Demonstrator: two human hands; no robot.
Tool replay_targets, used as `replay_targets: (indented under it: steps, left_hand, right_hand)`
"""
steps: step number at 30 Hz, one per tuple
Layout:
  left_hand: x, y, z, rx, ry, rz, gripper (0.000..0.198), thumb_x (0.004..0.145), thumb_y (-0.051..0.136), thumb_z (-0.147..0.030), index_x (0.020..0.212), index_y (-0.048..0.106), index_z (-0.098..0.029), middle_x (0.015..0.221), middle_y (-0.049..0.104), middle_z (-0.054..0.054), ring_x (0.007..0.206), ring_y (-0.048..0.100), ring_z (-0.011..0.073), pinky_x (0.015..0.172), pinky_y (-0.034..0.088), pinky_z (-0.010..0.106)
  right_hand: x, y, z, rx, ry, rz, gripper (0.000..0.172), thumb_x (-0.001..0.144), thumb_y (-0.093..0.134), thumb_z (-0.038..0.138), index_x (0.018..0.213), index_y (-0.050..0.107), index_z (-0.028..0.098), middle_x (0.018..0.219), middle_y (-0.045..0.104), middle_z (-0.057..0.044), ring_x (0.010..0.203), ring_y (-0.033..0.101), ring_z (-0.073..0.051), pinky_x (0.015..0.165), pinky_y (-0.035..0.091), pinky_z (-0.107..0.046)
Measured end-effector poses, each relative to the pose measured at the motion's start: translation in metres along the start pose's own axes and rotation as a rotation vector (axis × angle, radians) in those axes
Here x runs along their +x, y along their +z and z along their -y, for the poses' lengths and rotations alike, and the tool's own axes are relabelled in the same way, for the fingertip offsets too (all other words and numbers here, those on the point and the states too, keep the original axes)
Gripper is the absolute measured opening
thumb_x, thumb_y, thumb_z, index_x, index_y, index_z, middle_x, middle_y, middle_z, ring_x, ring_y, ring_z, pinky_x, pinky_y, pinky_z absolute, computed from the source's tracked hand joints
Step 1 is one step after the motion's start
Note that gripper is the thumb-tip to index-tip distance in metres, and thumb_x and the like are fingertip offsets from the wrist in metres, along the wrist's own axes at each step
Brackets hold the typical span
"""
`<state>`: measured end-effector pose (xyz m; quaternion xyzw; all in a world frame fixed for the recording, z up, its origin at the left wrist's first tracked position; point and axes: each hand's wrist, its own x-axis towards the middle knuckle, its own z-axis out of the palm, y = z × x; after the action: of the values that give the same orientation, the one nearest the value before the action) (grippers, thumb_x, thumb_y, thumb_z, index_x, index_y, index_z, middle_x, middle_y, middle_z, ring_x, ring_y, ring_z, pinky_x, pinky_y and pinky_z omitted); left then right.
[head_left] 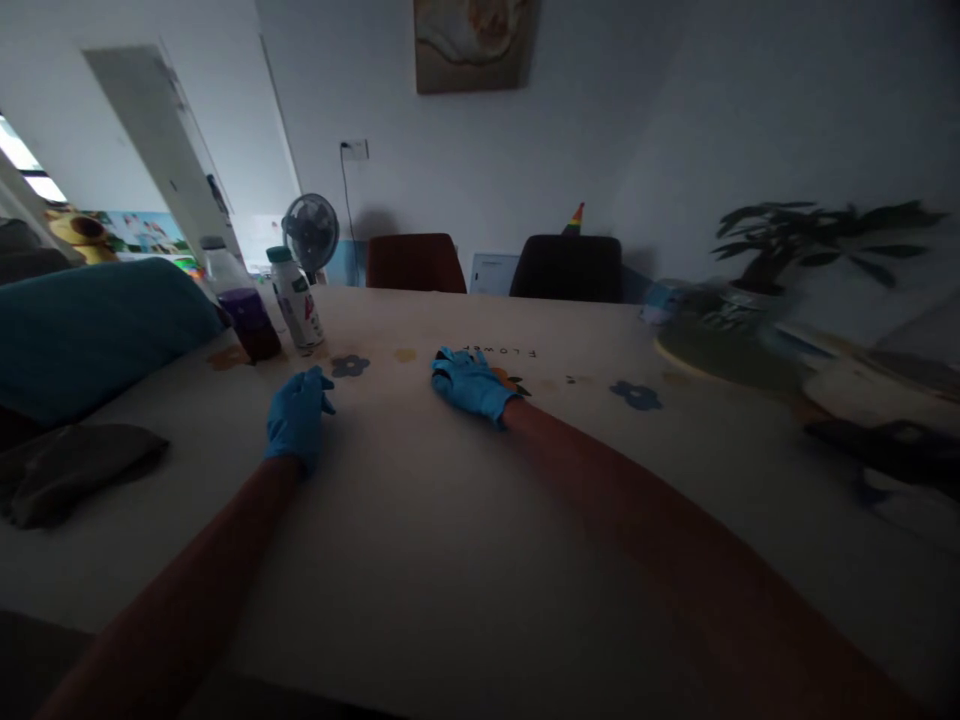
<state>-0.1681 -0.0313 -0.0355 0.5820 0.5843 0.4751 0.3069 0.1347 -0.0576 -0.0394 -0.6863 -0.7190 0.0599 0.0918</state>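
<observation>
Both hands wear bright blue gloves, the left hand (pixel 298 417) and the right hand (pixel 472 383). The tablecloth (pixel 420 520) is cream, printed with dark blue flowers, orange and yellow spots and black lettering. One bottle (pixel 241 300) holds dark purple liquid; another bottle (pixel 294 297) is white with a green cap. A teal cushion (pixel 90 330) lies left, above a dark grey cloth (pixel 71 470). The plant (pixel 810 240) is dark green

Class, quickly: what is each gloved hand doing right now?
Left hand: loosely curled, empty, fingertips resting on the table.
Right hand: open, palm down, flat on the table, holding nothing.
</observation>
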Motion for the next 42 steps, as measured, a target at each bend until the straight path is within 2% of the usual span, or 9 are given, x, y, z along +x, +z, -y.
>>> replay_targets:
  steps: [10, 16, 19, 22, 24, 27, 32, 37, 42]
  left_hand:
    - [-0.012, -0.005, -0.022, 0.006, -0.076, -0.023, 0.045, 0.119, 0.056, -0.025, 0.076, 0.07, -0.022, 0.07, 0.066, 0.003, 0.082, 0.063, 0.0237, 0.081, 0.045, 0.03]
    - [-0.01, 0.001, -0.023, -0.013, -0.092, -0.037, 0.043, 0.118, 0.055, -0.028, 0.078, 0.071, -0.021, 0.069, 0.065, 0.004, 0.076, 0.06, 0.0226, 0.077, 0.045, 0.031]
    - [-0.009, 0.004, -0.023, -0.082, -0.119, -0.076, 0.039, 0.121, 0.053, -0.03, 0.091, 0.076, -0.019, 0.069, 0.066, 0.004, 0.068, 0.054, 0.0202, 0.07, 0.042, 0.03]
    - [-0.009, 0.006, -0.024, -0.215, -0.184, -0.11, 0.034, 0.121, 0.051, -0.026, 0.13, 0.081, -0.013, 0.076, 0.07, 0.001, 0.057, 0.048, 0.0161, 0.06, 0.037, 0.028]
    - [-0.009, 0.006, -0.023, -0.301, -0.204, -0.121, 0.041, 0.122, 0.05, -0.021, 0.154, 0.075, -0.013, 0.083, 0.072, 0.0, 0.056, 0.051, 0.0134, 0.06, 0.04, 0.025]
    - [-0.006, 0.006, -0.021, -0.38, -0.222, -0.125, 0.049, 0.125, 0.046, -0.014, 0.17, 0.064, -0.015, 0.09, 0.074, -0.001, 0.056, 0.054, 0.0109, 0.061, 0.044, 0.023]
    - [-0.003, 0.007, -0.019, -0.38, -0.246, -0.124, 0.046, 0.126, 0.045, -0.014, 0.169, 0.06, -0.017, 0.095, 0.077, 0.001, 0.058, 0.057, 0.0116, 0.062, 0.045, 0.024]
    - [-0.004, 0.007, -0.023, -0.371, -0.268, -0.159, 0.041, 0.126, 0.047, -0.014, 0.164, 0.062, -0.016, 0.1, 0.077, 0.003, 0.058, 0.058, 0.0122, 0.061, 0.047, 0.027]
    - [-0.002, 0.007, -0.023, -0.386, -0.296, -0.174, 0.038, 0.126, 0.048, -0.014, 0.161, 0.063, -0.019, 0.09, 0.07, 0.0, 0.059, 0.058, 0.0129, 0.06, 0.046, 0.025]
  right_hand:
    - [-0.116, -0.006, -0.131, 0.061, 0.035, -0.036, 0.074, 0.124, 0.048, 0.06, 0.189, 0.065, 0.027, 0.205, 0.04, -0.008, 0.189, 0.04, -0.042, 0.16, 0.022, -0.067]
    - [-0.146, 0.008, -0.144, 0.114, 0.042, -0.059, 0.081, 0.124, 0.047, 0.072, 0.193, 0.059, 0.029, 0.207, 0.033, -0.013, 0.191, 0.033, -0.052, 0.151, 0.039, -0.08]
    - [-0.139, 0.013, -0.119, 0.12, -0.045, -0.05, 0.082, 0.125, 0.047, 0.072, 0.195, 0.055, 0.03, 0.208, 0.032, -0.013, 0.192, 0.028, -0.052, 0.154, 0.033, -0.079]
    - [-0.118, 0.016, -0.078, 0.129, -0.153, -0.002, 0.083, 0.126, 0.051, 0.069, 0.196, 0.053, 0.025, 0.208, 0.031, -0.015, 0.193, 0.028, -0.051, 0.157, 0.027, -0.075]
    - [-0.097, 0.018, -0.047, 0.137, -0.217, 0.025, 0.081, 0.126, 0.055, 0.064, 0.195, 0.054, 0.022, 0.207, 0.035, -0.016, 0.191, 0.034, -0.049, 0.159, 0.027, -0.071]
    - [-0.059, 0.021, 0.001, 0.154, -0.291, 0.036, 0.076, 0.125, 0.059, 0.053, 0.194, 0.056, 0.021, 0.204, 0.04, -0.016, 0.187, 0.043, -0.046, 0.157, 0.033, -0.07]
    - [0.012, 0.029, 0.073, 0.114, -0.325, 0.054, 0.07, 0.127, 0.059, 0.04, 0.193, 0.055, 0.018, 0.205, 0.037, -0.012, 0.19, 0.04, -0.039, 0.161, 0.017, -0.065]
    - [0.078, 0.037, 0.128, 0.121, -0.307, 0.014, 0.065, 0.128, 0.063, 0.037, 0.189, 0.057, 0.016, 0.204, 0.038, -0.012, 0.187, 0.042, -0.039, 0.158, 0.021, -0.069]
    - [0.117, 0.041, 0.162, 0.13, -0.29, -0.013, 0.062, 0.127, 0.069, 0.04, 0.184, 0.063, 0.015, 0.202, 0.044, -0.015, 0.183, 0.046, -0.04, 0.156, 0.024, -0.07]
